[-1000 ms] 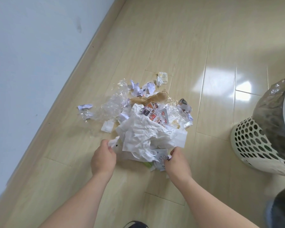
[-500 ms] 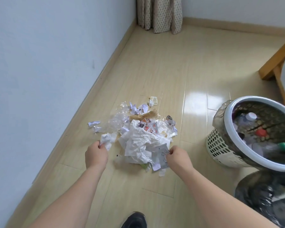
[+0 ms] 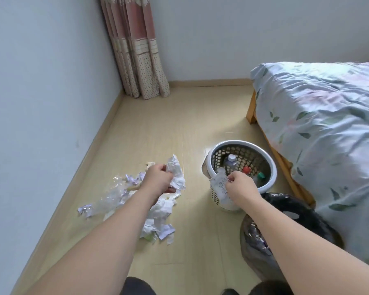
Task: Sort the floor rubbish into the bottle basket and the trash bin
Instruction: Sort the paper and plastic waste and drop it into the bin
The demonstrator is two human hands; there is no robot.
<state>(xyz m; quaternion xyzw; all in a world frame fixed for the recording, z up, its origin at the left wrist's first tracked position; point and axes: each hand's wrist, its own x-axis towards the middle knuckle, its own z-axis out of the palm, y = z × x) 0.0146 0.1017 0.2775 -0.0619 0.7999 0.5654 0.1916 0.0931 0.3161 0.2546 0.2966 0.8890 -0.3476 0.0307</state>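
My left hand (image 3: 159, 180) grips a wad of crumpled white paper (image 3: 176, 173), lifted above the rubbish pile (image 3: 156, 220) of paper scraps and clear plastic film (image 3: 113, 194) on the floor. My right hand (image 3: 241, 187) pinches a white printed wrapper (image 3: 218, 188) in front of the white perforated bottle basket (image 3: 243, 145), which holds several plastic bottles (image 3: 230, 163). The trash bin with a black liner (image 3: 296, 211) stands just right of my right forearm, partly hidden by it.
A bed (image 3: 324, 128) with a floral cover on a wooden frame fills the right side. A curtain (image 3: 136, 60) hangs in the far corner. The white wall (image 3: 41, 103) runs along the left. Bare floor (image 3: 168, 120) lies beyond the pile.
Both hands have risen off the floor with paper in them. The right hand moved right toward the basket. The view tilted up, bringing the bed and the curtain into sight.
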